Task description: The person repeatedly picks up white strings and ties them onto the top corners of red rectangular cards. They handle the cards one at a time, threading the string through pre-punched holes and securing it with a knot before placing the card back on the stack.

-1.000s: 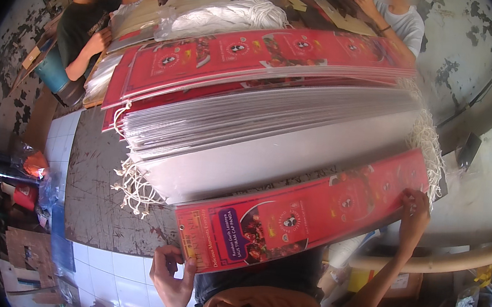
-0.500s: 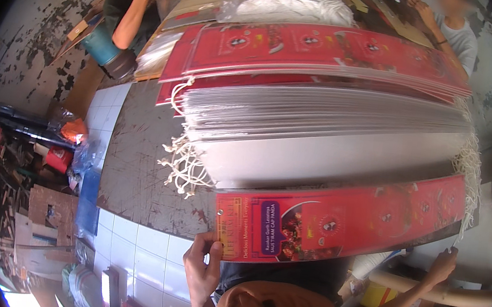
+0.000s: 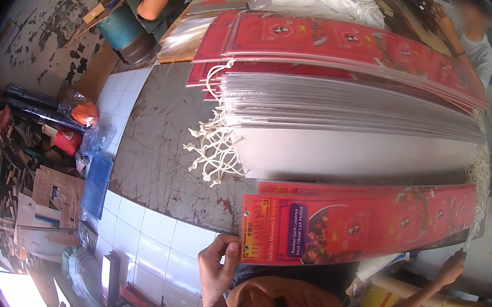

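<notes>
A long red printed banner strip [image 3: 334, 230] spans the near edge of the table, its eyelets at the left end. My left hand [image 3: 218, 265] pinches that end's lower corner between thumb and fingers. Behind it shows the edge of another red strip [image 3: 281, 189]. My right hand [image 3: 450, 269] is closed below the strip's right end, and a thin white cord [image 3: 472, 231] runs down to its fingertips. Past the strip lies a fanned stack of strips, pale backs [image 3: 349, 156] up, with knotted white cords [image 3: 219, 150] hanging from the left ends.
More red strips [image 3: 355, 45] lie across the far side of the stack, before a white cord bundle [image 3: 330, 4]. The dark scratched tabletop [image 3: 164, 126] extends left. Two other people sit beyond the table. A blue-green drum [image 3: 120, 30] and scrap wood [image 3: 7, 169] stand left.
My view has shifted, so the table and stack sit further right. The second red strip's edge has come into sight behind the front one. Both hands keep their places at its ends.
</notes>
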Action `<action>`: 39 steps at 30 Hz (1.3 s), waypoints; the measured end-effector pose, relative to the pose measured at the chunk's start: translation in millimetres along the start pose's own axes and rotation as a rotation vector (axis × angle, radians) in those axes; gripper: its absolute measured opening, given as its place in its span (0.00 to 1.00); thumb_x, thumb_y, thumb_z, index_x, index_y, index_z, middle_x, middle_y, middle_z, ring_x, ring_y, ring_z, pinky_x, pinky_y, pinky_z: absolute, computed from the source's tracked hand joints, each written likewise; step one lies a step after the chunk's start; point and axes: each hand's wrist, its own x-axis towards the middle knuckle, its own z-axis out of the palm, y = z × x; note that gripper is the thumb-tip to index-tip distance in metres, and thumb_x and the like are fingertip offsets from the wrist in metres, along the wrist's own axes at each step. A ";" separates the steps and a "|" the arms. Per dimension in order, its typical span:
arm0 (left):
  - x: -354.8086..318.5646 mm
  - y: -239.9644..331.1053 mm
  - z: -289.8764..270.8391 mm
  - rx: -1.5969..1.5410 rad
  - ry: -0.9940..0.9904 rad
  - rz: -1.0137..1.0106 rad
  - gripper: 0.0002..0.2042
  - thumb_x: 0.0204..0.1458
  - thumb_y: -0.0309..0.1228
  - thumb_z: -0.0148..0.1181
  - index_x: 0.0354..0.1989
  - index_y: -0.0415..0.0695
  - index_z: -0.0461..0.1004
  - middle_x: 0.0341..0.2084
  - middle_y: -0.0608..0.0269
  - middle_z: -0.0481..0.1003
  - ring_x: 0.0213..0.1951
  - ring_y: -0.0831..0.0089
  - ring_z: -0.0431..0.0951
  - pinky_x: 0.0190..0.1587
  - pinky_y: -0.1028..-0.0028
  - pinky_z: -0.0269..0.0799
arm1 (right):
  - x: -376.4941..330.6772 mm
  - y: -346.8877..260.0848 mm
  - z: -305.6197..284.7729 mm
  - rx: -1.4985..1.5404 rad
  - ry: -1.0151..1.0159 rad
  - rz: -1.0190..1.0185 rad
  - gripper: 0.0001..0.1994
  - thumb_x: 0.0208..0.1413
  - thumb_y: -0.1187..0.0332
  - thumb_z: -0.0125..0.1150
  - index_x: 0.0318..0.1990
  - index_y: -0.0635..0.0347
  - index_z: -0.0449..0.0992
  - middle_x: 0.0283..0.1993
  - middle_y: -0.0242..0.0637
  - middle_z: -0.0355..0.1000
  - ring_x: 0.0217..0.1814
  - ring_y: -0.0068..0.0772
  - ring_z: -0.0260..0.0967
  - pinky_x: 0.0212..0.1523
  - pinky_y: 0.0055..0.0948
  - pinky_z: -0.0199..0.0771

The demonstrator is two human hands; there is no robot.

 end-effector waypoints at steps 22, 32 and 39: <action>-17.7 -23.1 -14.5 -0.330 -0.266 -0.154 0.11 0.58 0.30 0.45 0.35 0.33 0.69 0.23 0.64 0.72 0.25 0.82 0.70 0.30 0.82 0.65 | -204.7 -238.8 -187.5 1.426 -0.703 -1.164 0.05 0.47 0.74 0.55 0.33 0.63 0.73 0.24 0.37 0.65 0.25 0.30 0.63 0.24 0.27 0.64; -20.4 -37.3 -8.2 -0.702 -0.378 -0.184 0.09 0.56 0.26 0.48 0.43 0.35 0.66 0.37 0.60 0.72 0.41 0.78 0.70 0.46 0.76 0.66 | -242.4 -248.2 -204.5 1.140 -0.938 -1.576 0.08 0.48 0.73 0.57 0.36 0.61 0.69 0.26 0.31 0.65 0.27 0.29 0.65 0.19 0.25 0.67; -22.7 -43.8 -4.4 -0.817 -0.396 -0.237 0.10 0.56 0.26 0.47 0.43 0.35 0.66 0.40 0.59 0.71 0.44 0.77 0.69 0.48 0.75 0.65 | -248.9 -253.7 -203.0 1.146 -0.750 -1.681 0.07 0.45 0.70 0.60 0.29 0.59 0.68 0.22 0.28 0.62 0.26 0.26 0.63 0.19 0.24 0.65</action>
